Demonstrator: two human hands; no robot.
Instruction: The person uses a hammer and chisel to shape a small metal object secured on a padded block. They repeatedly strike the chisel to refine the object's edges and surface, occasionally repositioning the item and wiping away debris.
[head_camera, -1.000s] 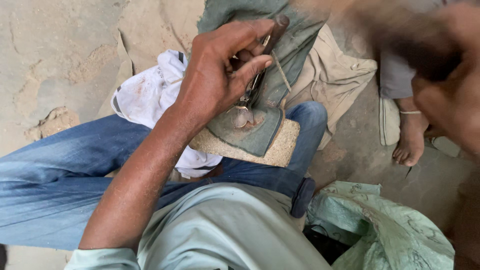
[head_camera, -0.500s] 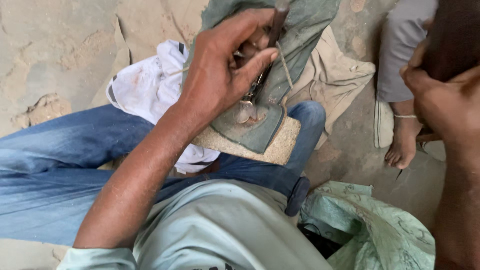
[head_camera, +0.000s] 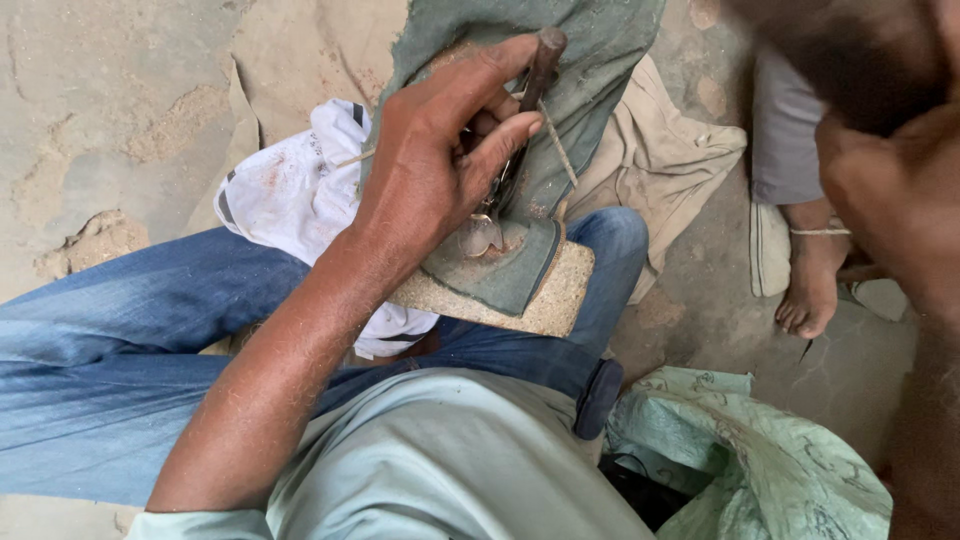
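My left hand (head_camera: 440, 170) reaches forward over my knee and is closed on a dark wooden-handled tool (head_camera: 545, 55) and a thin metal piece (head_camera: 482, 235). It presses them against a green cloth (head_camera: 590, 70) draped over a tan block (head_camera: 555, 300) on my jeans-clad leg (head_camera: 150, 320). A length of twine (head_camera: 560, 150) runs across the cloth beside my fingers. My right hand (head_camera: 895, 200) is a blurred shape close to the camera at the right edge; its fingers cannot be made out.
A white cloth (head_camera: 290, 190) and a beige cloth (head_camera: 660, 160) lie on the sandy ground. Another person's bare foot (head_camera: 810, 290) and grey trouser leg (head_camera: 790, 140) are at the right, by a sandal (head_camera: 770, 250). A pale green bag (head_camera: 760, 460) sits at lower right.
My left hand keeps its grip on the tool and has barely moved. The blurred right hand has shifted slightly down along the right edge.
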